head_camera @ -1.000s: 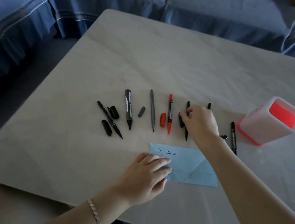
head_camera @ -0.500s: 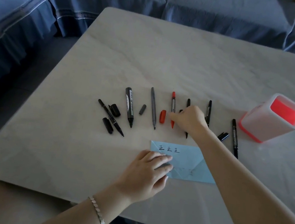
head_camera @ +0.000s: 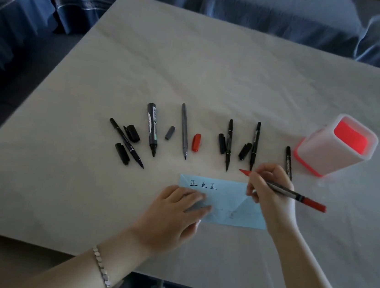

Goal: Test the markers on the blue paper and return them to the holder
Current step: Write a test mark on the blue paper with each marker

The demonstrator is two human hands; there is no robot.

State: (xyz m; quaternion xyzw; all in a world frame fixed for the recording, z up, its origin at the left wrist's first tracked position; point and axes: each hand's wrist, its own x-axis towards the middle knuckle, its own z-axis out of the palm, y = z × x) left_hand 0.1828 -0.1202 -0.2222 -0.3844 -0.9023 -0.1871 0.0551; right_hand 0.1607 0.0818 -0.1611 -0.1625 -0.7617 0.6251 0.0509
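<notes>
My right hand [head_camera: 270,192] grips the uncapped red marker [head_camera: 297,195], its red tip pointing up-left just above the top right edge of the blue paper [head_camera: 236,209]. Three black characters are written along the paper's top left. My left hand [head_camera: 175,214] lies flat on the paper's left part, pinning it down. The red cap [head_camera: 196,142] lies on the table in the row of markers. The white holder with a red inside [head_camera: 337,145] stands at the right.
Several uncapped markers lie in a row beyond the paper: a thin black one [head_camera: 127,143], a thick black one [head_camera: 152,128], a grey one [head_camera: 184,130], two black ones [head_camera: 228,143] [head_camera: 255,144]. Loose caps lie beside them. Another black marker [head_camera: 288,162] lies near the holder. Blue sofas surround the table.
My right hand picked the red marker out of the row and carried it down to the paper's top right edge. The left hand stayed on the paper.
</notes>
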